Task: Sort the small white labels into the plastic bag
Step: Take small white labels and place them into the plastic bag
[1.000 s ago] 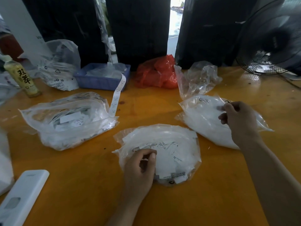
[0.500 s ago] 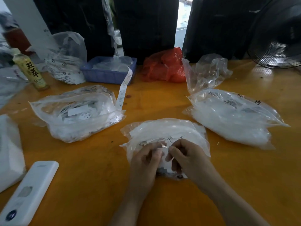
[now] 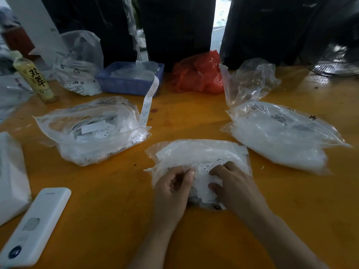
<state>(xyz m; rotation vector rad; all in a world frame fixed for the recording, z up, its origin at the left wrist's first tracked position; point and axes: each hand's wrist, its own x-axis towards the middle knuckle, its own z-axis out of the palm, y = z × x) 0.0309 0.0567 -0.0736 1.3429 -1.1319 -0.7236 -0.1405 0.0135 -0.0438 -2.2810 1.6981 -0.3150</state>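
- Nearest the camera, at the left table edge, a white remote-like device is lying flat, out of the working area.
- Both hands are working the mouth of the middle plastic bag on the orange table. The left hand is pinching the bag's near edge between thumb and forefinger, probably to be keeping the opening lifted.
- The right hand is sitting close beside it, fingers curled down onto the small white labels at the bag's mouth; whether it is gripping one or only pressing, I cannot tell. Likely feeding labels in.
- Flanking bags are waiting as other sort piles, by my reading: a label-filled bag to the left, a fuller bag to the right.
- Farther back, a printed label strip is trailing from a blue tray, likely the supply.
- Beyond, a red bag, a crumpled clear bag and a drink bottle are standing aside.
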